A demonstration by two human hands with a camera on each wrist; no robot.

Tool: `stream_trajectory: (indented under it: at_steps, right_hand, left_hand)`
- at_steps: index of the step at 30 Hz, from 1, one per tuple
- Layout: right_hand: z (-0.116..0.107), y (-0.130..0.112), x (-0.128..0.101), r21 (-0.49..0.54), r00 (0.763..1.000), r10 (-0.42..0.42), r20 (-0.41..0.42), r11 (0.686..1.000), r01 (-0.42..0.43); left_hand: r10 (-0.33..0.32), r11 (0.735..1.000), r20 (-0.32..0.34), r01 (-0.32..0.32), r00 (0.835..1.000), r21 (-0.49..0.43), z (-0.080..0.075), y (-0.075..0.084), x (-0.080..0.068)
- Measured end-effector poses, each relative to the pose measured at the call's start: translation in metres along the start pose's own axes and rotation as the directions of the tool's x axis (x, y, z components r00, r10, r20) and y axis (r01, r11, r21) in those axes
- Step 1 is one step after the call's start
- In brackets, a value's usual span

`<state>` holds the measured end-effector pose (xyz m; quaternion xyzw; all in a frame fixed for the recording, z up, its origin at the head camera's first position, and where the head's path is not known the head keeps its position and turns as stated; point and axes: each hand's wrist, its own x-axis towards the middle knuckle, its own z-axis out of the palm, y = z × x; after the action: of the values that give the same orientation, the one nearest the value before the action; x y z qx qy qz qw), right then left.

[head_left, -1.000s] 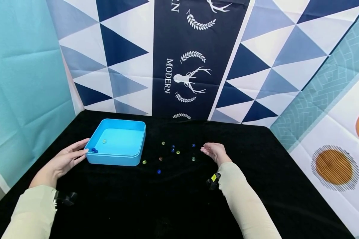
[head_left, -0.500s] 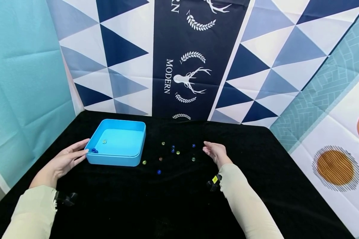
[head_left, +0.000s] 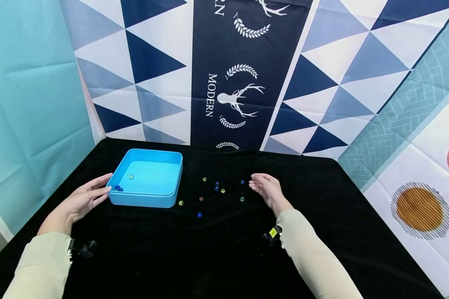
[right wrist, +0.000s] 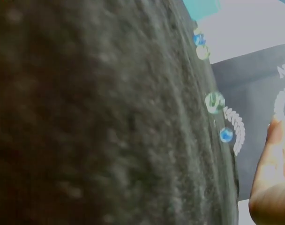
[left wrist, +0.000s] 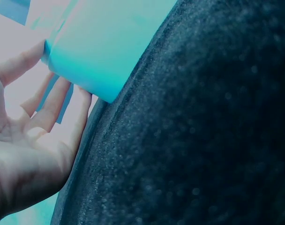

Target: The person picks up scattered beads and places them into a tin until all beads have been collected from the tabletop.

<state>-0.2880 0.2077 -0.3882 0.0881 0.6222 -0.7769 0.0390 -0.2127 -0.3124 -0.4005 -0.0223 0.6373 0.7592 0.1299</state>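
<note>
- The left hand (head_left: 76, 201) lies at the left of the table (head_left: 224, 257), fingers straight and a little spread; the left wrist view shows the fingertips (left wrist: 81, 98) touching the near left corner of the blue tray (head_left: 142, 199), steadying it and gripping nothing
- The blue tray sits on the black cloth left of centre, and its floor is mostly bare: two dark blue marbles (head_left: 117, 188) lie together by the near left wall, and one pale green marble (head_left: 131, 177) lies farther in; I count three inside
- Right of the tray, nine loose marbles are scattered on the cloth: a yellow-green marble (head_left: 180, 203) just beside the tray's near right corner, a blue marble (head_left: 198, 214) nearest the person, and a cluster of marbles (head_left: 217, 187) in the middle of the scatter
- The right hand (head_left: 265, 187) hovers at the right edge of the scatter, fingers relaxed and slightly bent, holding nothing that shows; a blue marble by the fingers (head_left: 242, 182) and a green marble by the fingers (head_left: 242, 199) are closest
- Judged from this, gathering the marbles into the tray has barely begun: roughly a quarter are in, and most are left out on the cloth
</note>
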Motion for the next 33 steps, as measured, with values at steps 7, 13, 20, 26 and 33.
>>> stream_trajectory:
  at_steps: [7,13,20,26,33]
  right_hand:
    - [0.011,0.000,-0.013,-0.001,0.996,-0.051,0.077,0.999,0.051]
    - [0.024,0.000,-0.024,-0.018,0.988,-0.074,0.137,0.997,0.077]
    - [0.039,0.000,-0.035,-0.017,0.977,-0.099,0.190,0.994,0.104]
    - [0.050,0.002,-0.039,-0.001,0.967,-0.115,0.226,0.993,0.118]
    - [0.064,0.003,-0.043,-0.007,0.958,-0.139,0.249,0.989,0.145]
  left_hand:
    - [0.003,1.000,0.002,-0.003,1.000,-0.003,0.000,0.000,-0.001]
    - [0.001,1.000,0.003,-0.001,1.000,-0.007,0.001,0.000,-0.001]
    - [-0.006,1.000,-0.001,0.006,1.000,-0.008,0.002,0.001,-0.002]
    - [-0.009,1.000,0.002,0.009,1.000,-0.013,0.002,0.001,-0.002]
    - [-0.006,1.000,0.002,0.006,1.000,-0.020,0.000,0.000,0.000]
